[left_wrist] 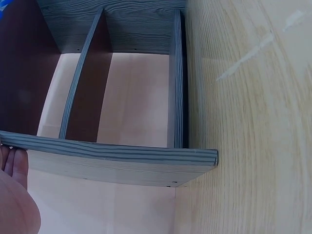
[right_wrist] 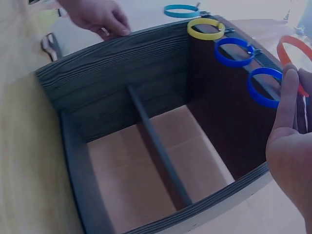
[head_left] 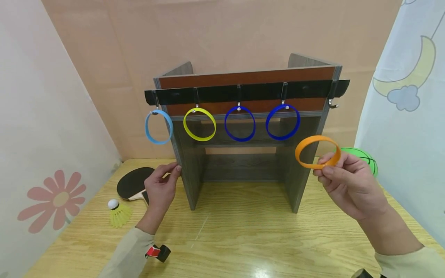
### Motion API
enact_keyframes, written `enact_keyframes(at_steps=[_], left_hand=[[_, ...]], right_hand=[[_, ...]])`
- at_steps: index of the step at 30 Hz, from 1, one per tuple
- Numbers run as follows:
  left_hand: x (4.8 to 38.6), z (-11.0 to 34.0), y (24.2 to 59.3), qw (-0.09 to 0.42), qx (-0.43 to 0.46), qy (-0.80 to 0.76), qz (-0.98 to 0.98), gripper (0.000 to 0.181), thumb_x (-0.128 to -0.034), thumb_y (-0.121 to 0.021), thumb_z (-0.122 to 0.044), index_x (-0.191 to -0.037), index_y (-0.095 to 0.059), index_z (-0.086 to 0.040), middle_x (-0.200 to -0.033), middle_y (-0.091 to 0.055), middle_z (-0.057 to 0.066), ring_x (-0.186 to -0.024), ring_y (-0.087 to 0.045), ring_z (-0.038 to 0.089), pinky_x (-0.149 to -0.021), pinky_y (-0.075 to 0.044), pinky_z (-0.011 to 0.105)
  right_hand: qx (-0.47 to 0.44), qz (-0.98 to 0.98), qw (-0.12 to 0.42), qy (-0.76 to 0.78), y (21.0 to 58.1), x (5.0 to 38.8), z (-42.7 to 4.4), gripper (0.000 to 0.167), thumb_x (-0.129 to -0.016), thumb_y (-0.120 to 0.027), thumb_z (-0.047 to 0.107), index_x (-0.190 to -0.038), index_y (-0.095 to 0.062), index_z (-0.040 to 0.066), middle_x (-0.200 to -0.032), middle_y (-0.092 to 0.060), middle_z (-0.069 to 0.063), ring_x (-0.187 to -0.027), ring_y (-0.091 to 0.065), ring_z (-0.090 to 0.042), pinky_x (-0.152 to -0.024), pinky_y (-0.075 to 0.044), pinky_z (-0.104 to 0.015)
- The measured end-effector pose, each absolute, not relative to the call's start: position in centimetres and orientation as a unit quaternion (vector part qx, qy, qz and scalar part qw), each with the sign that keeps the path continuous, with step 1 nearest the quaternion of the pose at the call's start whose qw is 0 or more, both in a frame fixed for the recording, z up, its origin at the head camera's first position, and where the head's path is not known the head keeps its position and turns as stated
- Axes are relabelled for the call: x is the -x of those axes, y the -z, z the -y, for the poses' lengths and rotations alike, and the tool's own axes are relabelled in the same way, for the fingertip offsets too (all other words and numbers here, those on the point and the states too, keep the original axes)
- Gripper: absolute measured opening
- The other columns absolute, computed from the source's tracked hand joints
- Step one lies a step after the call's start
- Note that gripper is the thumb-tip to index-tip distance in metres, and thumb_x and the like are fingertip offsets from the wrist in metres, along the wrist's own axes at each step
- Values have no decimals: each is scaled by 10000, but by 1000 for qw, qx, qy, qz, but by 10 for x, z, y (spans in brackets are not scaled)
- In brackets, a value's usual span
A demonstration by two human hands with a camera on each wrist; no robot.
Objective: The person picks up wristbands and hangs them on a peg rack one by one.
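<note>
My right hand (head_left: 354, 185) pinches an orange silicone wristband (head_left: 318, 139) between thumb and fingers, below and in front of the free metal hook (head_left: 332, 103) at the right end. Against the outer left side of a grey wooden shelf (head_left: 187, 170), my left hand (head_left: 161, 185) rests its fingertips and thumb near the front edge. A black strip (head_left: 219, 94) across the shelf's top carries hooks. From these hang a light blue wristband (head_left: 158, 142), a yellow wristband (head_left: 199, 139) and two dark blue wristbands (head_left: 240, 139). In the right wrist view the orange wristband (right_wrist: 292, 41) is partly cut off.
Left of the shelf lie a black table tennis paddle (head_left: 133, 181) and a yellow shuttlecock (head_left: 119, 214). A green ball (head_left: 370, 160) with black lines sits behind my right hand. The wooden table (head_left: 243, 231) extends forward to a cloth backdrop (head_left: 226, 34).
</note>
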State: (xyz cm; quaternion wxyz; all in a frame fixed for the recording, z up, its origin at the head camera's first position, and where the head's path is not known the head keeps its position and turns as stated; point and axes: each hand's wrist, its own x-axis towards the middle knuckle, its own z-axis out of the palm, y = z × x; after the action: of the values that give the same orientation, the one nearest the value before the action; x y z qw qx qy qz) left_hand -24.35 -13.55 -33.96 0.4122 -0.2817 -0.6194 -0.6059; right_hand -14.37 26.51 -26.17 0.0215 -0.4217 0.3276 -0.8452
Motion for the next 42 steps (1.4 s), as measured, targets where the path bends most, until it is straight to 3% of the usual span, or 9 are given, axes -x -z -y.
enact_keyframes(at_steps=[11,30,42], left_hand=[[244,136,341,409,275,608,622,95,-830,-645,135,-920,-673,147,-793,-635,200,-739,-646,103,-685,-556,227],[244,136,340,408,274,607,625,96,-831,-649,128,-922,-675,143,-795,-643,179,-737,-645,99,-683,-556,224],[242,135,339,407,276,612,619,102,-833,-643,134,-928,-669,156,-795,-635,210,-732,-643,100,-694,-554,224]], right_hand=[[402,-264,1,877,241,155,-270,291,-937,-273,-214,-998,-558,-215,-1058,-620,-290,-948,-630,-382,-814,-540,-352],[330,-219,-11,918,240,172,-276,305,-944,-278,-202,-824,-558,-191,-975,-635,-309,-892,-644,-411,-783,-549,-386],[309,-252,-22,917,250,179,-277,275,-947,-328,-192,-845,-583,-174,-955,-635,-300,-891,-654,-378,-769,-554,-354]])
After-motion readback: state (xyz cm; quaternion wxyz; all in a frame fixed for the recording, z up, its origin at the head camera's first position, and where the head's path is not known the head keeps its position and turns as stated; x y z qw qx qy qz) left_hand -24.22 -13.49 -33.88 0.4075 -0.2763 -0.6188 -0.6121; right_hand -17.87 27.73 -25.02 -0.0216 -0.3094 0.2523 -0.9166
